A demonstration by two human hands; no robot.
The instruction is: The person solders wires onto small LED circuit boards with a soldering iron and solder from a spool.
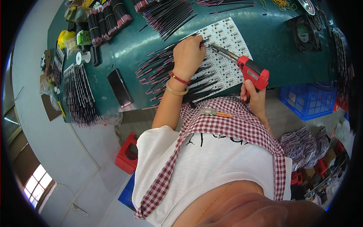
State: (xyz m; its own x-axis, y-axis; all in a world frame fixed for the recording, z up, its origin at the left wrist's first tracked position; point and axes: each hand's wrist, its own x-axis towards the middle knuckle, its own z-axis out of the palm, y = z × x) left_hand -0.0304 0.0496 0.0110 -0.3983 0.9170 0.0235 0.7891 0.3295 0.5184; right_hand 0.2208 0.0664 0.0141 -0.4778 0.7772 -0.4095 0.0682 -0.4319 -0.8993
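Observation:
My right hand grips a red soldering gun by its handle. The gun's metal barrel slants up and left, its tip close to the fingers of my left hand. That left hand is closed in a pinch on a black wire over the white circuit board panel. The panel lies slightly tilted on the table and carries rows of small dark parts. Many black wires with reddish ends fan out from its left side, beneath my left wrist. The exact contact at the tip is too small to tell.
Bundled black wires and a loose wire pile lie at the back of the green table. A phone and wired boards sit left; a black fan stands right. A blue crate is below the table.

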